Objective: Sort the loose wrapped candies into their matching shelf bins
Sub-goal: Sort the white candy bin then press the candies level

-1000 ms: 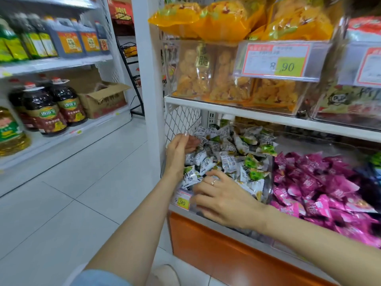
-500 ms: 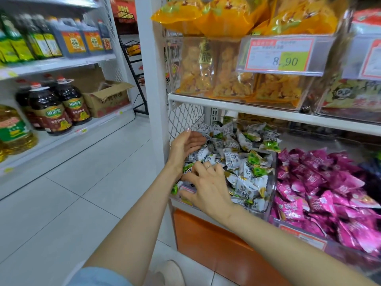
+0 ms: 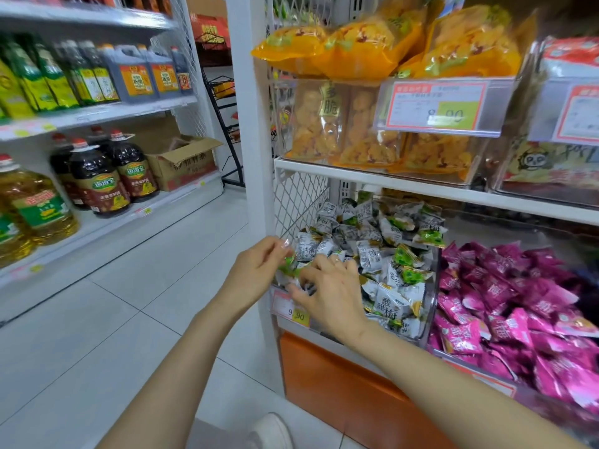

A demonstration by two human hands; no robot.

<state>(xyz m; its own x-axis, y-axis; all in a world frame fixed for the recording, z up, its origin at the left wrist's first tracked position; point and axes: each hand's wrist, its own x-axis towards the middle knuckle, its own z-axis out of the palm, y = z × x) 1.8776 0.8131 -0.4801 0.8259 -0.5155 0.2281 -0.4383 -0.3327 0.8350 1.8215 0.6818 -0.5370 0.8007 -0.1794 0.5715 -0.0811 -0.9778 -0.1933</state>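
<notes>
A clear shelf bin (image 3: pixel 431 306) holds several white and green wrapped candies (image 3: pixel 392 299). To its right, another bin is piled with pink wrapped candies (image 3: pixel 505 306). My left hand (image 3: pixel 256 273) is at the bin's front left corner, its fingers curled round a green-wrapped candy (image 3: pixel 287 265). My right hand (image 3: pixel 330 286) lies over the front of the white and green pile, fingers bent down among the candies near the left hand. What its fingertips hold is hidden.
A price tag (image 3: pixel 291 309) hangs on the bin front. The shelf above carries yellow snack bags (image 3: pixel 366 131) and a price label (image 3: pixel 437 105). A white shelf post (image 3: pixel 252 157) stands left of the bin. Oil bottles (image 3: pixel 97 176) line the aisle across the tiled floor (image 3: pixel 113 319).
My left hand has come down from inside the bin's left side to the front corner and now holds a green candy. My right hand stayed at the front of the pile.
</notes>
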